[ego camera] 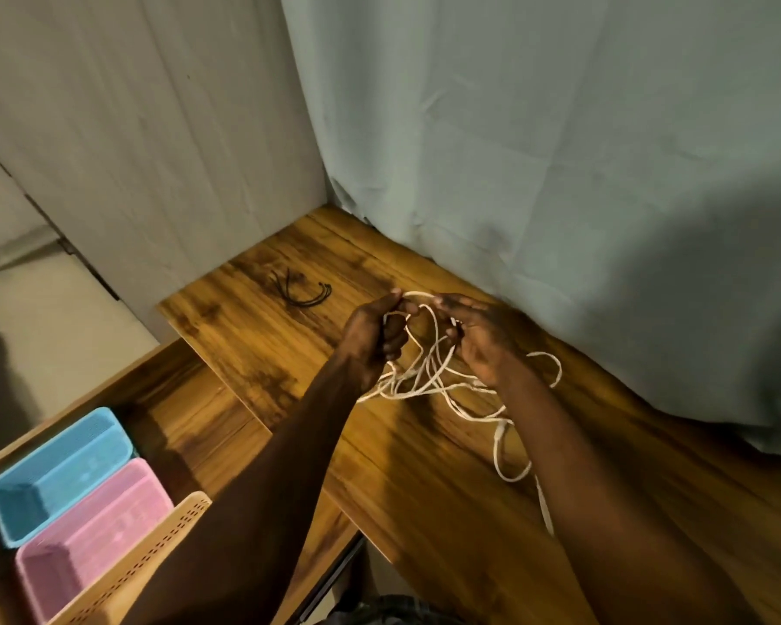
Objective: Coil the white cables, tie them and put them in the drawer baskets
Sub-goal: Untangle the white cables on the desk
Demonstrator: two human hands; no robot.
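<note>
Both hands, left (pixel 373 333) and right (pixel 481 338), pinch the cable (pixel 429 376) with curled fingers; its loose tangle hangs below them, trailing rightward on the desk (pixel 262 336).

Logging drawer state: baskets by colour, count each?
Blue basket: 1
Pink basket: 1
Tan basket: 1, partly behind the left arm
Total: 3; none holds a cable where visible. The white cable is in both hands over the desk.
</note>
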